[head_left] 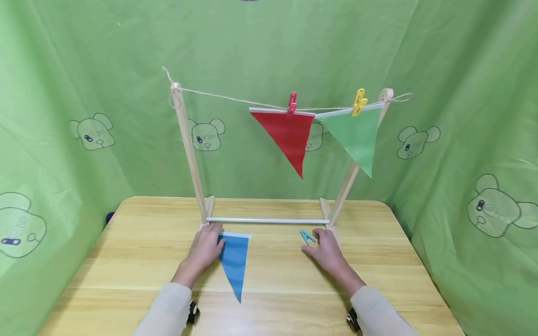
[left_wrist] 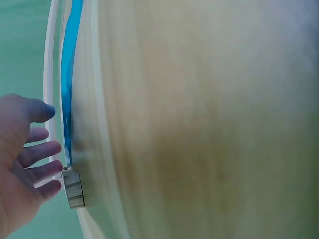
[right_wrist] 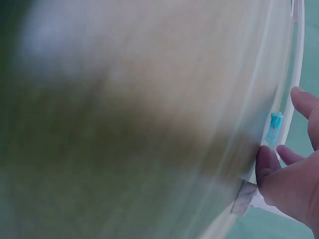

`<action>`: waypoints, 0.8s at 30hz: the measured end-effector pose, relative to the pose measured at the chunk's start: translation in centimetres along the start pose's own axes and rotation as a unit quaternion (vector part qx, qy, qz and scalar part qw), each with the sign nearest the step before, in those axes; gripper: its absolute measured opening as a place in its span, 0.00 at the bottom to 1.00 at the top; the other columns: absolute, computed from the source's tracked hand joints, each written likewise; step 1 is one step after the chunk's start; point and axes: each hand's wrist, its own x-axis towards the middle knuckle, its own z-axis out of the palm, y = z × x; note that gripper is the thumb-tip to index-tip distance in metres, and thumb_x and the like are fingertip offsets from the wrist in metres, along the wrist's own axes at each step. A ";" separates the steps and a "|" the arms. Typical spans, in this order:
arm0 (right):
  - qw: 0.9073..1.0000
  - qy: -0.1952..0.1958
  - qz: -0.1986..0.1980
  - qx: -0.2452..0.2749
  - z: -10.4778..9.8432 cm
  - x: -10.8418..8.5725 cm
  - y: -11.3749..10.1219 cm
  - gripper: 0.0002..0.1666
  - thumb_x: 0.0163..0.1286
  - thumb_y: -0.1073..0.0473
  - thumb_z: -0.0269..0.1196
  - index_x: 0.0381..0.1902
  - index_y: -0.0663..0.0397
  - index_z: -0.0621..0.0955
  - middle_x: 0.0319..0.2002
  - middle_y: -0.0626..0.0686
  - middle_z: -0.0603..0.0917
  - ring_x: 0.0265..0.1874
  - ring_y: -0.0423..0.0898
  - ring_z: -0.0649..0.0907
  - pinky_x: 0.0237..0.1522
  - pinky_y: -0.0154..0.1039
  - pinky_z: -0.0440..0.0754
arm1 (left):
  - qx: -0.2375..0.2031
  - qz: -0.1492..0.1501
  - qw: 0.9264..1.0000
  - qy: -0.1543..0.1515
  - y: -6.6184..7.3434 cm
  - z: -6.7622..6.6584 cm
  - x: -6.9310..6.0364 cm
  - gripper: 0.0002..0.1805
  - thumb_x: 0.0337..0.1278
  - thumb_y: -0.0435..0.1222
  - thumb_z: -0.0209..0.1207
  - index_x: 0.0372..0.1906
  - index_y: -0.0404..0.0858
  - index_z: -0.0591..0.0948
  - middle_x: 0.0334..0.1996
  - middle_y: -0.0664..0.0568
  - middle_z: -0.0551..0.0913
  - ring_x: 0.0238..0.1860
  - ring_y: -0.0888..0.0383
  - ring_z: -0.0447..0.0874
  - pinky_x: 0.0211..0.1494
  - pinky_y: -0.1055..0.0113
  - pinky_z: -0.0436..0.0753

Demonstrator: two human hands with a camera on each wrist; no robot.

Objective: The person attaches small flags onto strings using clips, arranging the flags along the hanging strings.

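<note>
A blue triangular pennant (head_left: 235,256) with a white top edge lies on the table, its tip toward the front. My left hand (head_left: 204,247) is at its left side with thumb and fingers apart; in the left wrist view the fingers hold nothing, and touch cannot be told. A light-blue clothespin (head_left: 307,237) lies on the table at the right. Around it, my right hand (head_left: 327,249) has thumb and fingers spread on either side, without a pinch. Overhead, a red pennant (head_left: 287,135) hangs from the string by a red clothespin (head_left: 292,103), beside a green pennant (head_left: 357,133) under a yellow clothespin (head_left: 359,102).
Two wooden posts (head_left: 189,149) carry the string (head_left: 227,97), tied near their tops. A white rod (head_left: 269,220) joins their feet low over the wooden table (head_left: 277,270). Green curtain (head_left: 260,42) with animal-head drawings surrounds the table at the back and sides.
</note>
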 end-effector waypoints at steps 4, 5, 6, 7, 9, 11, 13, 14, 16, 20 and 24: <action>1.000 0.001 0.000 -0.018 0.1 0.2 0.3 0.41 0.63 0.54 0.76 0.64 0.75 0.73 0.54 0.68 0.78 0.48 0.57 0.78 0.54 0.56 0.82 | 0.033 0.025 0.999 0.013 -0.2 0.0 0.0 0.20 0.60 0.33 0.70 0.55 0.30 0.83 0.53 0.36 0.85 0.58 0.39 0.83 0.60 0.43 0.82; 1.000 0.000 -0.001 -0.024 0.1 0.2 0.3 0.40 0.63 0.54 0.76 0.63 0.75 0.74 0.53 0.68 0.78 0.47 0.56 0.78 0.53 0.55 0.82 | 0.037 0.030 0.999 0.014 -0.3 0.0 0.0 0.19 0.59 0.33 0.71 0.53 0.30 0.84 0.51 0.37 0.86 0.56 0.40 0.83 0.57 0.43 0.83; 1.000 -0.001 0.000 -0.029 0.2 0.2 0.3 0.39 0.63 0.54 0.76 0.63 0.74 0.75 0.52 0.67 0.78 0.46 0.55 0.78 0.52 0.54 0.82 | 0.042 0.035 0.998 0.016 -0.3 0.0 0.0 0.18 0.58 0.33 0.72 0.52 0.31 0.85 0.49 0.38 0.87 0.54 0.40 0.84 0.55 0.44 0.84; 0.999 -0.001 -0.001 -0.034 0.2 0.2 0.3 0.39 0.63 0.54 0.76 0.62 0.73 0.75 0.52 0.67 0.77 0.45 0.54 0.77 0.51 0.53 0.82 | 0.044 0.037 0.998 0.016 -0.4 0.1 0.0 0.17 0.57 0.32 0.73 0.50 0.32 0.85 0.47 0.39 0.87 0.52 0.41 0.84 0.52 0.44 0.84; 0.999 -0.002 -0.002 -0.041 0.3 0.3 0.3 0.37 0.63 0.54 0.76 0.61 0.73 0.76 0.51 0.67 0.77 0.43 0.53 0.77 0.49 0.53 0.82 | 0.046 0.039 0.998 0.019 -0.5 0.1 0.1 0.16 0.54 0.32 0.74 0.48 0.33 0.86 0.45 0.40 0.87 0.50 0.41 0.85 0.50 0.44 0.84; 0.999 -0.003 -0.001 -0.045 0.4 0.3 0.2 0.36 0.63 0.54 0.76 0.60 0.72 0.76 0.51 0.67 0.76 0.41 0.53 0.77 0.48 0.52 0.82 | 0.044 0.032 0.998 0.017 -0.6 0.1 0.3 0.17 0.52 0.32 0.75 0.47 0.34 0.86 0.45 0.41 0.87 0.50 0.41 0.85 0.50 0.44 0.84; 0.999 -0.003 0.000 -0.046 0.4 0.2 0.1 0.35 0.63 0.54 0.76 0.59 0.72 0.77 0.50 0.67 0.75 0.40 0.52 0.76 0.46 0.51 0.81 | 0.040 0.023 0.999 0.011 -0.6 0.0 0.4 0.19 0.52 0.32 0.76 0.49 0.34 0.86 0.47 0.41 0.87 0.52 0.40 0.84 0.52 0.44 0.84; 0.999 -0.003 0.000 -0.047 0.4 0.2 0.1 0.34 0.63 0.54 0.76 0.59 0.72 0.77 0.50 0.67 0.75 0.39 0.52 0.76 0.45 0.50 0.81 | 0.038 0.018 0.999 0.008 -0.6 0.0 0.5 0.19 0.51 0.32 0.76 0.50 0.34 0.86 0.49 0.40 0.86 0.53 0.40 0.84 0.53 0.43 0.83; 0.999 -0.002 0.001 -0.050 0.5 0.2 0.0 0.33 0.64 0.55 0.76 0.58 0.72 0.77 0.49 0.66 0.74 0.39 0.52 0.75 0.43 0.49 0.81 | 0.033 0.009 0.999 -0.002 -0.5 -0.1 0.7 0.20 0.52 0.33 0.76 0.51 0.34 0.86 0.50 0.40 0.85 0.55 0.40 0.83 0.55 0.43 0.83; 0.999 -0.001 0.004 -0.052 0.6 0.3 0.0 0.32 0.64 0.55 0.75 0.57 0.71 0.77 0.47 0.64 0.74 0.38 0.51 0.75 0.42 0.47 0.80 | 0.029 0.001 0.999 -0.015 -0.4 -0.3 0.9 0.17 0.51 0.33 0.76 0.48 0.36 0.88 0.47 0.42 0.84 0.53 0.41 0.82 0.56 0.43 0.82; 0.999 -0.002 0.005 -0.053 0.6 0.3 -0.2 0.30 0.65 0.56 0.75 0.56 0.70 0.77 0.46 0.63 0.73 0.38 0.51 0.75 0.41 0.45 0.79 | 0.027 -0.004 0.999 -0.032 -0.4 -0.6 1.1 0.14 0.52 0.33 0.76 0.44 0.38 0.89 0.43 0.44 0.83 0.51 0.43 0.82 0.53 0.44 0.81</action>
